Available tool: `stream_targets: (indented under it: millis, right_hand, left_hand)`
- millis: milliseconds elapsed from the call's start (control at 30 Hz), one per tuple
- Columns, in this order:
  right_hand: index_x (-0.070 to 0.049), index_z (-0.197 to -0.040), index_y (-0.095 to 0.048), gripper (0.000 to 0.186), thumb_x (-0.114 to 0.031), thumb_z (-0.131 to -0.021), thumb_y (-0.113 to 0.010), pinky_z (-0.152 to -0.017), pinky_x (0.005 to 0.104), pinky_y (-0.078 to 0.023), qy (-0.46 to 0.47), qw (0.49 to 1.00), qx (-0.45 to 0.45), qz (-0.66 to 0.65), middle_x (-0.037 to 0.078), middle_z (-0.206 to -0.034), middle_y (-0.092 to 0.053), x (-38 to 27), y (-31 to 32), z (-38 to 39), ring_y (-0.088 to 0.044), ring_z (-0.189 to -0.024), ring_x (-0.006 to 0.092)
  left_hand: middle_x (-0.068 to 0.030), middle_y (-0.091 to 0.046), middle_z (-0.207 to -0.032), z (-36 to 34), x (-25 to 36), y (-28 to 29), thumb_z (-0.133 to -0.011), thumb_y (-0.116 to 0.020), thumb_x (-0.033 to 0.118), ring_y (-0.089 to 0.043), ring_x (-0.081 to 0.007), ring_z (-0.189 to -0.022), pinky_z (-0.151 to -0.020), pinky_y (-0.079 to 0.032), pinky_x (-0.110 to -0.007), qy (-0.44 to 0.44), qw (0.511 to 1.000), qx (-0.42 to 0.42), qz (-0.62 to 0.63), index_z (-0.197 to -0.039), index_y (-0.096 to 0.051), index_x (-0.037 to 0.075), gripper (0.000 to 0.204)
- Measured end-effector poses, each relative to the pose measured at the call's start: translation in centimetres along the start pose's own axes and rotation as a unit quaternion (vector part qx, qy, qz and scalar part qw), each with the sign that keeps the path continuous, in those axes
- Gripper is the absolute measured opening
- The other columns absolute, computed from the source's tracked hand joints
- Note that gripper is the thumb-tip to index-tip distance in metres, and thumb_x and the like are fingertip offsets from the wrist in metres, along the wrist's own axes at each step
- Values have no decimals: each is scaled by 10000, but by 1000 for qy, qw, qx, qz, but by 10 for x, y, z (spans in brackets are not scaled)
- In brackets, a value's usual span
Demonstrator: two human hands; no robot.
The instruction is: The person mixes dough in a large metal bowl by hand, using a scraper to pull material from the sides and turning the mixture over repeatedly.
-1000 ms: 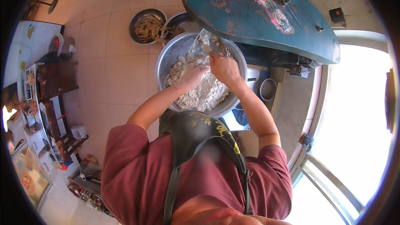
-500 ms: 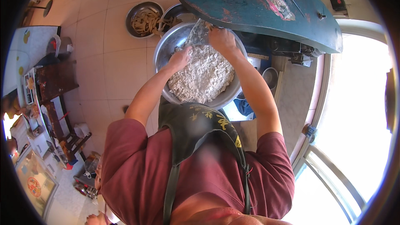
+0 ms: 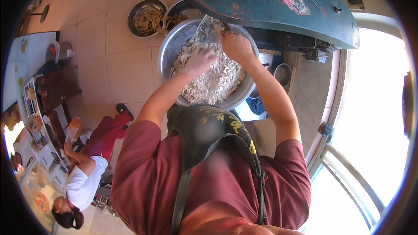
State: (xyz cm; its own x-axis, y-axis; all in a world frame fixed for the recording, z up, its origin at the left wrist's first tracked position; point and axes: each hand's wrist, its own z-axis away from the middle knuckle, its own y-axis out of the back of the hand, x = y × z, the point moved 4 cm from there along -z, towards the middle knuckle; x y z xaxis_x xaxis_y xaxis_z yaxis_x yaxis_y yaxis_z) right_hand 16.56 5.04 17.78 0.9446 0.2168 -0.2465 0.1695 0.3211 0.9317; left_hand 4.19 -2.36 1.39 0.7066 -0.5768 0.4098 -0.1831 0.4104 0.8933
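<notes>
A large steel bowl (image 3: 163, 63) holds crumbly, floury dough (image 3: 213, 82) in front of my apron. My right hand (image 3: 236, 47) is closed at the bowl's far side around the brownish handle of a flat, flour-dusted scraper (image 3: 206, 31), whose broad blade touches the far edge of the dough. Its fingertips are partly hidden. My left hand (image 3: 200, 62) lies over the left part of the dough, fingers stretched out and floury, somewhat blurred.
A worn green machine cover (image 3: 261, 13) overhangs the bowl's far right. A steel bowl of pale strips (image 3: 149, 17) stands on the floor, far left, beside another bowl (image 3: 185, 11). At left, a person in a white top (image 3: 85, 182) holds something orange-brown beside a dark cabinet (image 3: 56, 89).
My left hand has moved from the bowl's left rim inward over the dough, which now reaches further up the left side. At left, a person has come into view.
</notes>
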Motion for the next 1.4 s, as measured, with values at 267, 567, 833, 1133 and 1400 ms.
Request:
stream_targets:
  millis: [267, 567, 833, 1133, 1400]
  right_hand:
    - [-17, -779, -688, 302, -224, -912, -513, -612, 476, -575, 3, 999, 43, 25, 231, -776, -695, 29, -35, -19, -705, -724, 383]
    - [-4, -777, -673, 334, -272, -915, -529, -583, 497, -562, 64, 995, 61, 43, 248, -743, -678, 11, -48, -27, -685, -658, 400]
    - [3, -802, -693, 360, -270, -931, -496, -655, 484, -573, -50, 998, 31, -10, 237, -756, -691, 19, -6, -3, -696, -699, 393]
    - [3, -777, -658, 359, -302, -922, -535, -601, 487, -565, -13, 996, 89, 20, 248, -721, -675, 21, -27, -24, -680, -666, 413]
    - [-154, -1288, -550, 350, -228, -954, -478, -546, 446, -581, 76, 996, -33, 39, 212, -757, -689, -29, -17, 11, -701, -650, 321]
  left_hand:
    - [-274, -548, -1288, -8, -102, -12, -911, -617, 197, -594, -389, -1115, -876, -519, -455, 268, 941, -101, 183, -1388, -421, 79, 529]
    - [-249, -333, -1519, 42, -58, 9, -807, -771, 256, -373, -384, -1384, -1133, -348, -428, 95, 967, 15, 235, -1516, -240, 62, 907]
    - [-211, -510, -1410, 17, -98, 2, -916, -663, 327, -559, -349, -1232, -1056, -441, -444, 199, 925, 124, 299, -1454, -366, 45, 677]
    - [-213, -542, -1345, -45, -71, -26, -800, -721, 563, -593, -352, -1150, -1003, -471, -443, 205, 914, -163, 309, -1495, -341, 118, 908]
    - [-260, -470, -1318, 11, -9, -2, -661, -875, 379, -562, -378, -1146, -972, -483, -460, 32, 973, -199, 109, -1512, -296, 227, 1040]
